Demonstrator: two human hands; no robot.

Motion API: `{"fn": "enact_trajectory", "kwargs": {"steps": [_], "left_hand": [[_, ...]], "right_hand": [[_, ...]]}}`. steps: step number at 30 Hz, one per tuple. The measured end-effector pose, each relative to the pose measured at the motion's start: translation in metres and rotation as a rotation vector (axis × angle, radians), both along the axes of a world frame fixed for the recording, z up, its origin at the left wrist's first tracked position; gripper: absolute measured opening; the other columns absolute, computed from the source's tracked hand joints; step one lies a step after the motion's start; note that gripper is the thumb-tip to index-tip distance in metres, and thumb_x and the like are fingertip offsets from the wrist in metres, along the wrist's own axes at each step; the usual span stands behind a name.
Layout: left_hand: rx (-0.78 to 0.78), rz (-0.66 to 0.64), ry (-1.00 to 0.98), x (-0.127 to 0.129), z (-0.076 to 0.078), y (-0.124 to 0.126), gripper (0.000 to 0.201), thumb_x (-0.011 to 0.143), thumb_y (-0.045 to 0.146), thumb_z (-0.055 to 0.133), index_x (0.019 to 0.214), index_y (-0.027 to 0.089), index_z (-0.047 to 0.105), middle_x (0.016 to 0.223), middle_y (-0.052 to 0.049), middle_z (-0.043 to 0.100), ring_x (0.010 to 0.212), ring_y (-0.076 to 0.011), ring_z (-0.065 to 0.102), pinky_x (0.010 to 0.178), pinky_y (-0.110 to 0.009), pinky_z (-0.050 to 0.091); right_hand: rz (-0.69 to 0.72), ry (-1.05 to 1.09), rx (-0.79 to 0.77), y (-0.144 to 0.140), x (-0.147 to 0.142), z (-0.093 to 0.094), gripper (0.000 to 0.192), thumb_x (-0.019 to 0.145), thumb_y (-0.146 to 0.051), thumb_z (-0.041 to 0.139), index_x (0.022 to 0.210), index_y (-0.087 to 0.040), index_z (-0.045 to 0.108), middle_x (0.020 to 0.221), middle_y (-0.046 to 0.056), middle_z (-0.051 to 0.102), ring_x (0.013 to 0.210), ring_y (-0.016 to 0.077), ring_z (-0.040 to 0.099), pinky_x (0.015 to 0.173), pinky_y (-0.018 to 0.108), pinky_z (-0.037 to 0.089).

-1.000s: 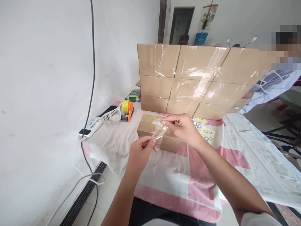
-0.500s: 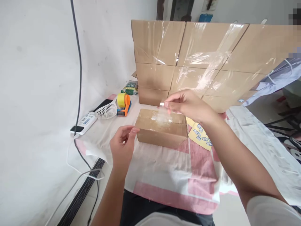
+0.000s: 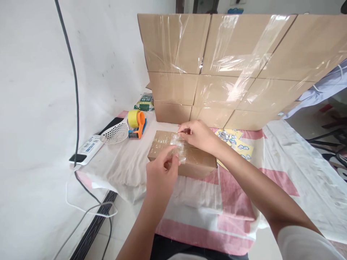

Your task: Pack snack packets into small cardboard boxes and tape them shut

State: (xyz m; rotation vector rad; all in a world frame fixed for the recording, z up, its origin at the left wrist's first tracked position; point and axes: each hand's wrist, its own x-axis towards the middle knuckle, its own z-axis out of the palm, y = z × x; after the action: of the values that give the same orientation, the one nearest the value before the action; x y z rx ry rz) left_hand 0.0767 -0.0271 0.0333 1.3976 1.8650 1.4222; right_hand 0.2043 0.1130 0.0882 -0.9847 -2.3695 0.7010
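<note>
A single head-worn camera looks forward and down from the wearer's own head, past the forearms point(image 3: 150, 209) rising from the lower part of the picture, onto the cloth-covered desk point(image 3: 121, 162). It sits close above the work, with the left hand point(image 3: 162, 168), right hand point(image 3: 196, 135) and small cardboard box point(image 3: 200, 157) near mid-frame. Beyond, it faces stacked taped cartons point(image 3: 173, 88), a white wall point(image 3: 32, 108) filling the left side.

The right hand point(image 3: 198, 135) hides some of the small box point(image 3: 196, 162) from me — cartons point(image 3: 225, 68) get cut off at two o'clock, and the packet point(image 3: 145, 102) at ten is too blurred to read.
</note>
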Motion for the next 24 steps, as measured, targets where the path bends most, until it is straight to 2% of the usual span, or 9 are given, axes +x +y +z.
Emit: {"fn": "enact_trajectory", "kwargs": {"steps": [4, 7, 9, 10, 14, 15, 17, 20, 24], "left_hand": [[0.034, 0.114, 0.034, 0.007, -0.008, 0.002, 0.024, 0.091, 0.035, 0.061, 0.105, 0.024, 0.077, 0.067, 0.001, 0.075, 0.048, -0.0121, 0.059, 0.057, -0.025, 0.046], [0.036, 0.129, 0.086, 0.009, -0.008, 0.003, 0.026, 0.093, 0.030, 0.057, 0.107, 0.025, 0.077, 0.066, 0.001, 0.074, 0.056, -0.0144, 0.065, 0.061, -0.025, 0.047], [0.010, 0.132, 0.137, 0.009, -0.005, 0.004, 0.027, 0.093, 0.027, 0.055, 0.108, 0.024, 0.077, 0.066, 0.001, 0.074, 0.058, -0.0154, 0.066, 0.063, -0.026, 0.047], [-0.012, 0.138, 0.165, 0.009, -0.004, 0.004, 0.028, 0.092, 0.027, 0.055, 0.109, 0.024, 0.077, 0.067, 0.000, 0.074, 0.057, -0.0156, 0.065, 0.064, -0.027, 0.046], [-0.104, 0.169, 0.266, 0.010, 0.000, 0.005, 0.028, 0.090, 0.026, 0.058, 0.108, 0.026, 0.079, 0.069, 0.000, 0.075, 0.051, -0.0145, 0.059, 0.063, -0.028, 0.042], [-0.110, 0.182, 0.289, 0.010, 0.000, 0.005, 0.027, 0.090, 0.026, 0.058, 0.105, 0.026, 0.080, 0.068, 0.000, 0.074, 0.051, -0.0143, 0.057, 0.063, -0.028, 0.040], [-0.119, 0.207, 0.332, 0.010, -0.001, 0.004, 0.024, 0.089, 0.027, 0.060, 0.101, 0.027, 0.081, 0.063, 0.000, 0.071, 0.050, -0.0142, 0.055, 0.061, -0.027, 0.037], [-0.118, 0.208, 0.344, 0.011, -0.013, 0.001, 0.025, 0.094, 0.036, 0.059, 0.101, 0.027, 0.081, 0.060, 0.000, 0.069, 0.049, -0.0142, 0.052, 0.056, -0.025, 0.032], [-0.015, 0.176, 0.356, 0.012, -0.052, -0.004, 0.036, 0.100, 0.038, 0.051, 0.124, 0.026, 0.075, 0.067, -0.002, 0.072, 0.048, -0.0120, 0.050, 0.054, -0.023, 0.033]], "right_hand": [[-0.029, -0.025, 0.001, -0.003, -0.002, -0.004, 0.018, 0.089, -0.013, 0.062, 0.077, -0.019, 0.073, 0.077, 0.000, 0.070, 0.068, 0.0135, 0.059, 0.066, 0.028, 0.039], [-0.092, -0.058, 0.061, -0.004, 0.001, -0.010, 0.013, 0.090, -0.019, 0.064, 0.083, -0.020, 0.075, 0.112, 0.006, 0.067, 0.069, 0.0122, 0.058, 0.069, 0.031, 0.041], [-0.111, -0.066, 0.073, -0.003, 0.003, -0.012, 0.010, 0.090, -0.024, 0.066, 0.086, -0.020, 0.074, 0.135, 0.008, 0.054, 0.071, 0.0116, 0.058, 0.073, 0.033, 0.044], [-0.127, -0.070, 0.064, -0.001, 0.005, -0.013, 0.008, 0.089, -0.026, 0.068, 0.090, -0.019, 0.072, 0.138, 0.009, 0.049, 0.074, 0.0128, 0.059, 0.074, 0.034, 0.044], [-0.271, -0.104, -0.008, 0.011, 0.008, -0.016, 0.055, 0.070, -0.038, 0.086, 0.112, -0.019, 0.055, 0.128, 0.012, 0.052, 0.095, 0.0234, 0.061, 0.073, 0.033, 0.045], [-0.281, -0.109, -0.047, 0.015, 0.008, -0.017, 0.060, 0.068, -0.041, 0.086, 0.114, -0.020, 0.052, 0.125, 0.011, 0.055, 0.097, 0.0243, 0.061, 0.073, 0.032, 0.045], [-0.255, -0.117, -0.139, 0.023, 0.009, -0.020, 0.050, 0.074, -0.046, 0.080, 0.108, -0.021, 0.053, 0.115, 0.009, 0.063, 0.094, 0.0231, 0.062, 0.072, 0.031, 0.044], [-0.201, -0.146, -0.233, 0.033, 0.009, -0.025, 0.029, 0.084, -0.047, 0.070, 0.085, -0.021, 0.057, 0.091, 0.005, 0.069, 0.082, 0.0203, 0.062, 0.067, 0.029, 0.041], [-0.174, -0.150, -0.245, 0.037, 0.008, -0.028, 0.033, 0.090, -0.044, 0.061, 0.067, -0.021, 0.056, 0.073, 0.002, 0.066, 0.068, 0.0168, 0.058, 0.061, 0.029, 0.035]]}}
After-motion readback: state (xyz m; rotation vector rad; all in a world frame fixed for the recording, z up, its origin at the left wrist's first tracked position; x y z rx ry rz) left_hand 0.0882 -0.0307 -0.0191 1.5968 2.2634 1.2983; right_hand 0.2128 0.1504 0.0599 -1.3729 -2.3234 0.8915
